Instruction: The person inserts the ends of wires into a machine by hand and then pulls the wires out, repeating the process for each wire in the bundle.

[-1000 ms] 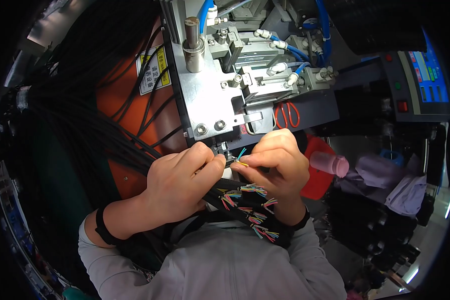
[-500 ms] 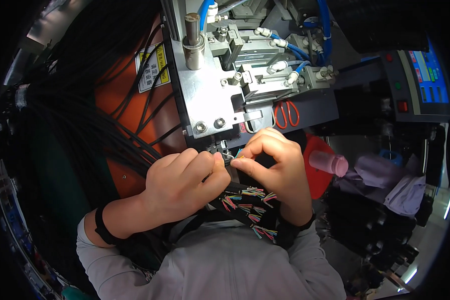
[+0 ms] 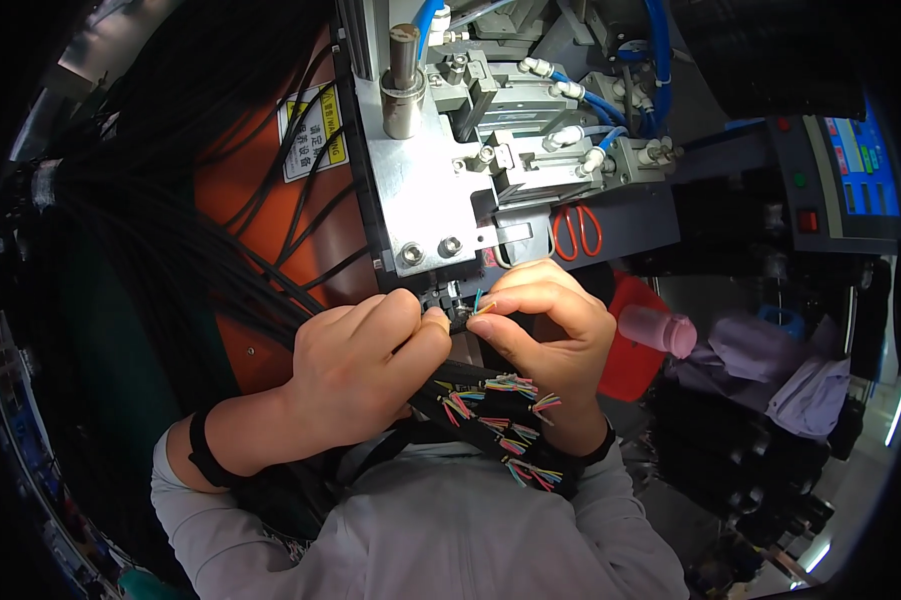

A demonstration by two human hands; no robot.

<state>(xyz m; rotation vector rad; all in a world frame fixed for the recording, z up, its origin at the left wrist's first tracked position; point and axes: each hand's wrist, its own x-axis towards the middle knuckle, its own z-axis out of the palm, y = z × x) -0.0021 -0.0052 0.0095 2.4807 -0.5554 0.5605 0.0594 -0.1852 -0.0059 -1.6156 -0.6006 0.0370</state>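
Note:
My left hand [image 3: 365,365] is closed, thumb against the curled fingers, just below the machine's front edge. What it pinches is hidden by the fingers. Close beside it, my right hand [image 3: 560,325] pinches thin coloured wires [image 3: 479,303] between thumb and forefinger; a blue strand stands up and a yellowish one lies near the fingertip. Small dark metal parts of the machine [image 3: 444,299] show right behind the fingertips. Beneath both hands lies a bundle of black cables [image 3: 460,424], their ends fanned into red, yellow, blue and white wires.
Ahead stands a machine with a steel plate [image 3: 415,190], pneumatic cylinders [image 3: 545,165] and blue hoses [image 3: 660,60]. Red-handled scissors [image 3: 577,232] lie by it. To the right are a red tray [image 3: 625,365], a pink bottle [image 3: 658,331] and a control screen [image 3: 860,165]. Long black cables [image 3: 170,240] hang at left.
The view has shifted slightly. The fingertips of both hands are a little farther apart, and the blue strand now stands more upright. The whitish strand seen earlier between the hands no longer shows.

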